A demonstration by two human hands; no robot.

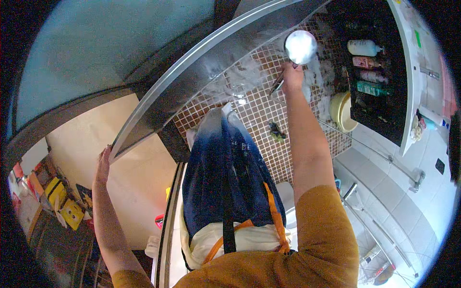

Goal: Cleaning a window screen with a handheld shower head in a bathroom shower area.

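My right hand reaches out over the wet floor, closed around the handle of a round, shiny-headed thing that looks like a hand-held shower head. Its face is too bright to make out. A dark end of the handle sticks out below my fist. At the left, my left hand grips the end edge of a door with a pale metal rim. Brown mosaic floor tiles lie beneath, streaked with water and whitish suds. A dark blue and white apron with orange straps hangs before me.
A cream bucket stands at the right, beside a dark surface carrying several bottles. Something dark and crumpled lies on the tiles. A metal rail runs along the right. Yellow packets sit at far left.
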